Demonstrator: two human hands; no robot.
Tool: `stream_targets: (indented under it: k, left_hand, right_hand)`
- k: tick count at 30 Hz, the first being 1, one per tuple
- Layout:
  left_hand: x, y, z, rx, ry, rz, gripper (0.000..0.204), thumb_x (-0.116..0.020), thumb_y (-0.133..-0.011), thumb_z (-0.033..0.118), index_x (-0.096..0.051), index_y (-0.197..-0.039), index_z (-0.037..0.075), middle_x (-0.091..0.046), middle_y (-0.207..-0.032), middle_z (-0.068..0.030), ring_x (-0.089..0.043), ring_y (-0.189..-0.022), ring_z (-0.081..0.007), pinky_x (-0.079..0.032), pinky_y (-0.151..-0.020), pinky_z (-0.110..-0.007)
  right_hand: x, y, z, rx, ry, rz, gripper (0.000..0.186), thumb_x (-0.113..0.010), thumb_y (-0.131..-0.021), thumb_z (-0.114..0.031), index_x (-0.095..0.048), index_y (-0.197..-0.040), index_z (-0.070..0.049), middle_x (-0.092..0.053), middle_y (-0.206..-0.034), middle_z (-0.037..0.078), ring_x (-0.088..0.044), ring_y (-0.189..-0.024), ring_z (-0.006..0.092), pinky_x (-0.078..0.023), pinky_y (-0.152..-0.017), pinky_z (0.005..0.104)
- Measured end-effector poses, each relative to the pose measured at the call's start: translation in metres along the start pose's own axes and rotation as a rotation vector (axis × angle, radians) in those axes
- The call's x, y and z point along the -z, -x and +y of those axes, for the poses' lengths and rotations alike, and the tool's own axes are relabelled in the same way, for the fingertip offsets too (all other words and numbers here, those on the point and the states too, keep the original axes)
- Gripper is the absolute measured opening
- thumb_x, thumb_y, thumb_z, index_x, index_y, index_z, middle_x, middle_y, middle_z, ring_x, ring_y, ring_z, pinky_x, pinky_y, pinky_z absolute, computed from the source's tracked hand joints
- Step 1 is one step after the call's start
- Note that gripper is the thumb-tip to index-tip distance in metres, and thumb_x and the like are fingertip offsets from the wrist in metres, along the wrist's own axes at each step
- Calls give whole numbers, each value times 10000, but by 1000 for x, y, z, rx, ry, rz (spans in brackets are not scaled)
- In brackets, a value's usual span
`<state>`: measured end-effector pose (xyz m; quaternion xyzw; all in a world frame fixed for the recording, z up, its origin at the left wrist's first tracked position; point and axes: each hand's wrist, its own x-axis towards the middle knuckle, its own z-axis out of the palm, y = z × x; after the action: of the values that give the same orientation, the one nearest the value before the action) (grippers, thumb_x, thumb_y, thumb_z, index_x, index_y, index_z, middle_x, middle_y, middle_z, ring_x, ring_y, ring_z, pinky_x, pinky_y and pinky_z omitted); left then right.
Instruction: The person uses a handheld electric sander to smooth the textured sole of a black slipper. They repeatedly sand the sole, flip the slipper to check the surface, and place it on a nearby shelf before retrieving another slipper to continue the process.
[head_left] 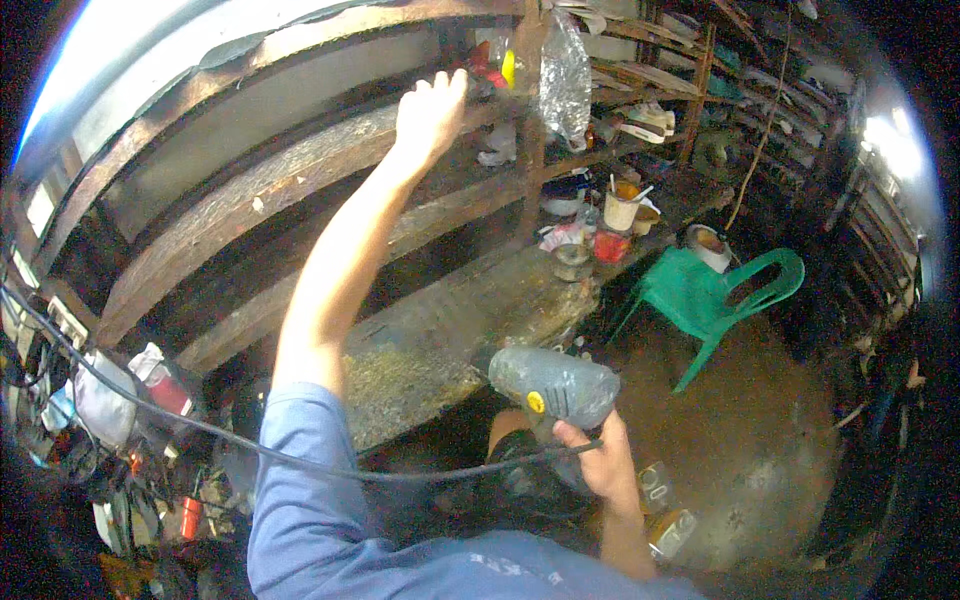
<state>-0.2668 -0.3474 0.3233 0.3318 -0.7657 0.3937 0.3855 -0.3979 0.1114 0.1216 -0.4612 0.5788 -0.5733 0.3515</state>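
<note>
My left hand (428, 118) is raised toward the wooden shelving, its fingers slightly bent and apart, just left of a red item (480, 62) and a yellow item (508, 68); I see nothing held in it. Low at the centre, my right hand (605, 460) grips a dusty grey power tool (540, 380) with a yellow round part on its side. The tool lies roughly level, and its handle is partly hidden by my hand. A black cable (380, 474) runs from the left across my forearm to the tool.
A worn bench (410, 390) runs below the shelves (240, 185), bearing cups, a red container (610, 247) and clutter at its far end. A hanging plastic bag (562, 80), a green plastic chair (690, 300), clutter at lower left (105, 400) and items on the floor (672, 530) surround me.
</note>
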Motion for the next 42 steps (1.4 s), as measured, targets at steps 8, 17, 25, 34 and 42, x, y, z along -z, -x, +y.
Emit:
stream_targets:
  k: [8, 17, 25, 34, 42]
  left_hand:
    - [157, 155, -43, -217, 30, 102, 579, -722, -906, 174, -624, -1475, 133, -659, -1440, -139, -651, -1285, -351, -570, -1051, -442]
    - [211, 416, 14, -238, 367, -142, 475, -661, -944, 244, -675, -1417, 199, -587, -1551, -108, -563, -1413, -400, -467, -1188, -576]
    - [217, 478, 29, 155, 821, -661, 803, -764, -904, 573, -537, -1563, 174, -435, -1631, -215, -375, -1531, -441, -348, -1259, -548]
    - [198, 442, 105, 967, 602, -515, 607, -785, -919, 464, -604, -1434, 198, -383, -1580, -354, -434, -1415, -534, -400, -1182, -585]
    - [216, 448, 109, 821, 606, -419, 588, -800, -881, 344, -660, -1433, 197, -523, -1487, -318, -496, -1358, -492, -452, -1151, -541]
  right_hand:
    - [10, -33, -15, -345, -95, 16, 333, -764, -980, -155, -650, -1280, -64, -732, -1107, 70, -692, -974, 176, -574, -831, 366]
    - [25, -61, -65, 35, 22, 240, 347, -723, -1035, -335, -614, -1193, -46, -697, -885, 74, -645, -639, 155, -530, -550, 317]
    - [16, -86, -95, -37, 150, -114, 354, -650, -1078, -366, -632, -1160, -22, -712, -879, 103, -659, -624, 165, -551, -547, 301]
    - [-33, -138, -106, -159, 268, -294, 343, -679, -1054, -418, -648, -1060, -76, -698, -801, 54, -634, -549, 148, -528, -502, 304]
    - [-33, -137, -120, -153, 314, -304, 349, -701, -1042, -418, -646, -1060, -74, -691, -816, 54, -635, -570, 143, -522, -517, 296]
